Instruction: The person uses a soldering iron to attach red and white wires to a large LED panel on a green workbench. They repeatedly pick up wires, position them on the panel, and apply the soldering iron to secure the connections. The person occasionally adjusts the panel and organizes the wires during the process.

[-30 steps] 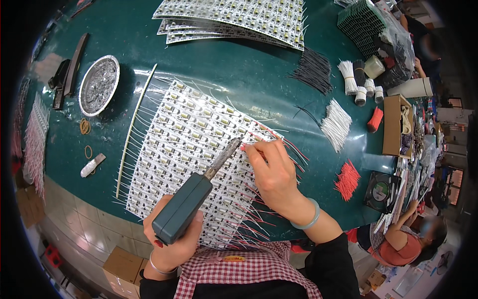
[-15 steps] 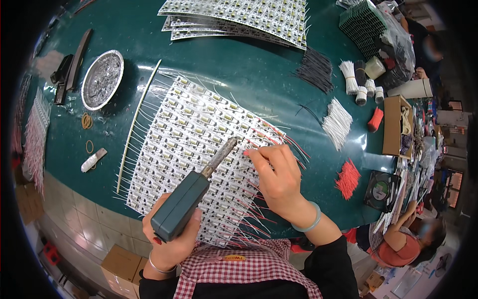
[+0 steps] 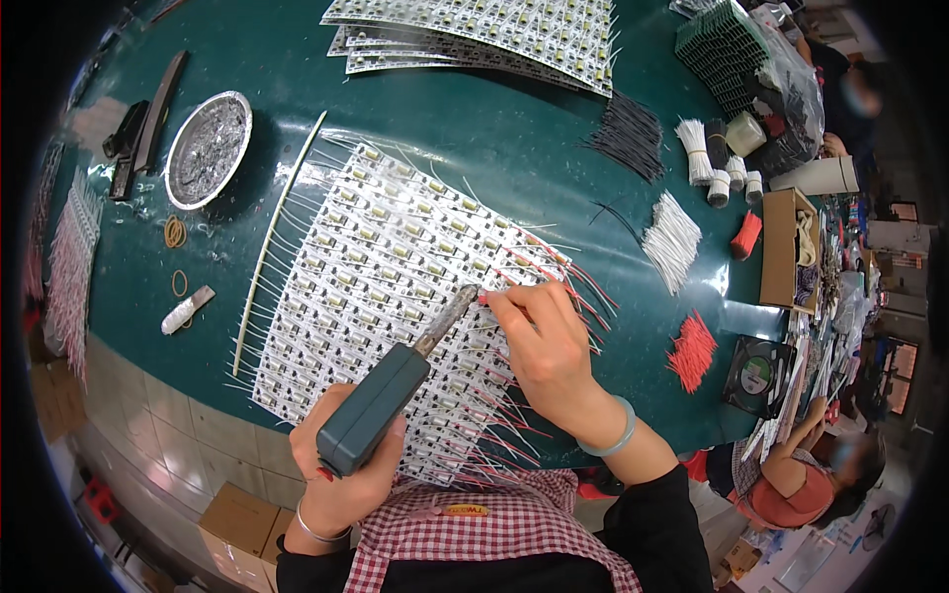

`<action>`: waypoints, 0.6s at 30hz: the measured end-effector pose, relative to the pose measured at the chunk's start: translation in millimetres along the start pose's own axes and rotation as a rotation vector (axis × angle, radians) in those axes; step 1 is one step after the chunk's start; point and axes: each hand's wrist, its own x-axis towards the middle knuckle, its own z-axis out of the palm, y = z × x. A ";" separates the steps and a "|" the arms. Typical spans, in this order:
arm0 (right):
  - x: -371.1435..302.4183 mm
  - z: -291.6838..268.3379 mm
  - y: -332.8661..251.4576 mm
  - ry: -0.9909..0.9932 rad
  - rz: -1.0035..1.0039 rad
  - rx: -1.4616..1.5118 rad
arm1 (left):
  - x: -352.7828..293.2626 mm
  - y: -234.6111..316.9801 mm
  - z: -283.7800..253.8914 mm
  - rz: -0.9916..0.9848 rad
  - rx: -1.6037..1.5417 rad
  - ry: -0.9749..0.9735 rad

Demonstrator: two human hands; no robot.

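My left hand (image 3: 348, 465) is closed around the dark green body of a soldering gun (image 3: 376, 405). The gun's metal tip points up and right, down at a panel of white circuit boards (image 3: 371, 257) with small yellowish parts in rows. Right at that tip, my right hand (image 3: 549, 341) pinches thumb and forefinger together on what looks like a thin wire; a small red bit shows at the fingertips, and most of it is hidden. White and red wires (image 3: 588, 296) stick out along the panel's right side, and white wires run off its left edge to a pale strip (image 3: 282, 232).
On the green table (image 3: 514, 148) lie stacked panels (image 3: 474, 44), black wires (image 3: 628, 135), white wires (image 3: 672, 242) and red wires (image 3: 692, 351). A metal bowl (image 3: 176, 163) of grey scraps, rubber bands (image 3: 175, 232) and a solder reel (image 3: 756, 379) sit around. A co-worker (image 3: 806, 484) sits at right.
My left hand has moved the soldering gun a little to the right, bringing its tip beside my right fingertips. My right hand has shifted slightly left. The view has shifted a little.
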 end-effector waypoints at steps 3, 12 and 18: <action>0.2 0.1 -0.4 -0.007 -0.001 -0.003 | -1.2 -1.7 1.2 0.001 -0.003 0.012; 1.3 -0.7 -1.8 -0.023 -0.005 -0.019 | 0.5 0.4 4.1 -0.058 -0.069 0.030; 2.9 -1.4 -2.3 -0.027 -0.010 -0.017 | 0.9 3.8 3.5 -0.062 -0.042 0.053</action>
